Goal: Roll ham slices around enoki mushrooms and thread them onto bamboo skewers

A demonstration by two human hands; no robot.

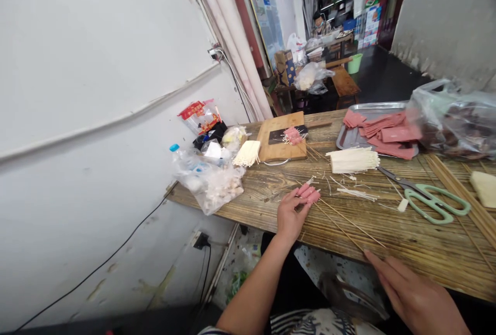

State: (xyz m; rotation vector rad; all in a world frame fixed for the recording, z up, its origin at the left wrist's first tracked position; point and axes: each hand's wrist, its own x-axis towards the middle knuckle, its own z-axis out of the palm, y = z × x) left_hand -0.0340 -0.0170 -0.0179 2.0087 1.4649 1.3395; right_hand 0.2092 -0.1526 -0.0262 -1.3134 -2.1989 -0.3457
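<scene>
My left hand (290, 217) is closed on pink meat rolls (309, 193) with white enoki ends sticking out, low over the wooden table. Two thin bamboo skewers (343, 229) run from the rolls toward me. The fingertips of my right hand (414, 288) pinch the near end of one skewer. Beyond the rolls lies a bunch of enoki mushrooms (353, 160), with loose stems (356, 193) scattered in front of it. Green-handled scissors (434, 201) rest to the right. Pink meat slices (391, 127) lie on a metal tray (341, 139).
A cutting board (267, 149) carries a dark blade (276, 137) and more rolls (293, 135). Left of it are another enoki bunch (248, 153) and plastic bags (213, 185). Bamboo sticks (465, 195) and a filled bag (461, 118) occupy the right. A person (320, 25) sits far back.
</scene>
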